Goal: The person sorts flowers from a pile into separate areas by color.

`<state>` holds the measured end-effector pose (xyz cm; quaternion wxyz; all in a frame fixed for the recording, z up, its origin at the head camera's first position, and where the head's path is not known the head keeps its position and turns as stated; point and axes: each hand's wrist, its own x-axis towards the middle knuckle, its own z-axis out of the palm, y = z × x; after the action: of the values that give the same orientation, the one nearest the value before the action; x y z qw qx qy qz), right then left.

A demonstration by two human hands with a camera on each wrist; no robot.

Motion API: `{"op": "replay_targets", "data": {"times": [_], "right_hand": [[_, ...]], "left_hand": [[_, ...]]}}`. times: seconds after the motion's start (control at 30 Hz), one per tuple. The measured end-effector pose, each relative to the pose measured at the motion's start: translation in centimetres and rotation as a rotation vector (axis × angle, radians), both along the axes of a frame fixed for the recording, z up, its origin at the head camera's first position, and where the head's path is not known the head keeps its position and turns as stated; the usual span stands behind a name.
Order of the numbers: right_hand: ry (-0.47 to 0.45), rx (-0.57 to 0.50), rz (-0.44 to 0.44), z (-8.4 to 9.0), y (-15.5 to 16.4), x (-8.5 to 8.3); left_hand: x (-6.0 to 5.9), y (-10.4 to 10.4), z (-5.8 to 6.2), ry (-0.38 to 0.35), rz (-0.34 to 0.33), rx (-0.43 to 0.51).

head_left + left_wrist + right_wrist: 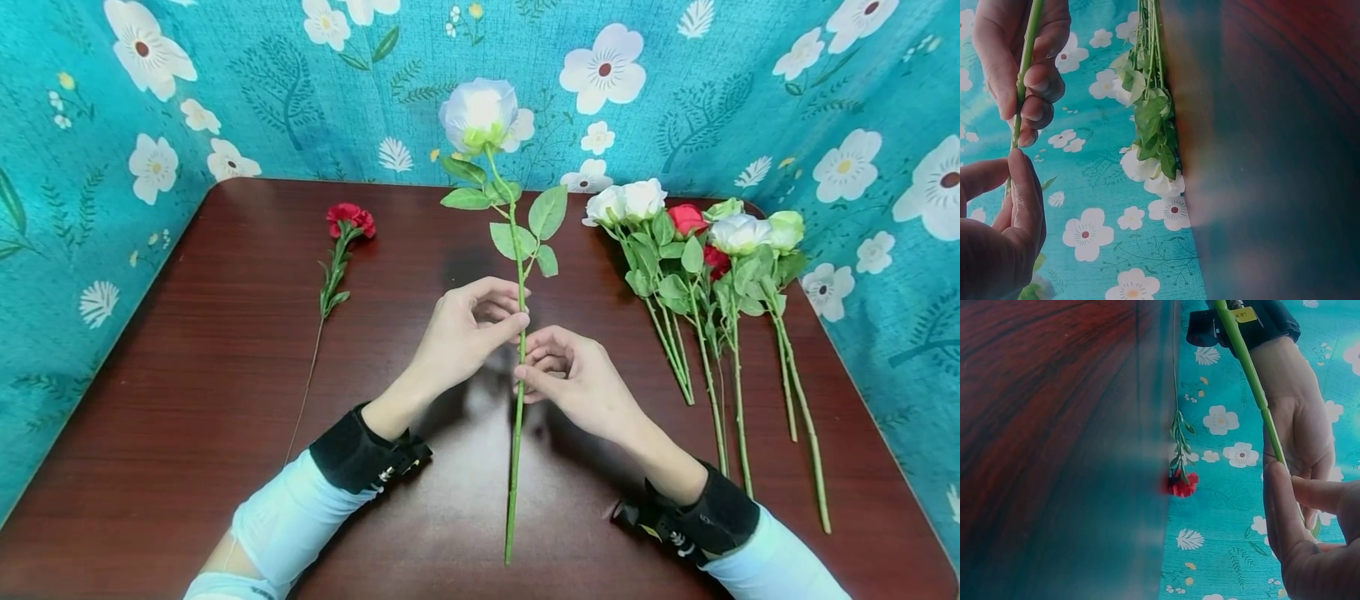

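A long-stemmed white rose stands upright over the middle of the table, its bloom at the top and green leaves below it. My left hand pinches the stem just under the lowest leaves, between thumb and fingers. Slightly lower, my right hand pinches the same stem with thumb and fingertips. In the left wrist view the stem runs through both hands, with the left hand nearer the bloom. The right wrist view shows the right hand in front of the left.
On the dark wooden table, a single red carnation lies to the left on a thin stem. Several white, red and pale green flowers lie on the right, stems toward me. A turquoise floral cloth hangs behind the table.
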<state>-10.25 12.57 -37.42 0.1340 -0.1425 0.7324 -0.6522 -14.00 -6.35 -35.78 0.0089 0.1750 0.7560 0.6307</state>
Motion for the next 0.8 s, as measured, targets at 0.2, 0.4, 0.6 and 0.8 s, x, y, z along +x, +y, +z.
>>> {"op": "replay_targets", "data": {"times": [0.2, 0.4, 0.6, 0.8], "right_hand": [[0.001, -0.002, -0.006, -0.02, -0.13, 0.06], [0.011, -0.002, 0.002, -0.14, -0.21, 0.08], [0.036, 0.013, 0.001, -0.38, -0.21, 0.03], [0.051, 0.028, -0.002, -0.51, 0.11, -0.12]], "left_hand": [[-0.01, -0.06, -0.09, 0.012, 0.01, -0.011], [0.01, -0.15, -0.16, 0.02, 0.012, -0.007], [-0.16, -0.31, -0.18, 0.012, 0.007, -0.015], [-0.6, -0.65, -0.46, -0.015, 0.003, -0.044]]}}
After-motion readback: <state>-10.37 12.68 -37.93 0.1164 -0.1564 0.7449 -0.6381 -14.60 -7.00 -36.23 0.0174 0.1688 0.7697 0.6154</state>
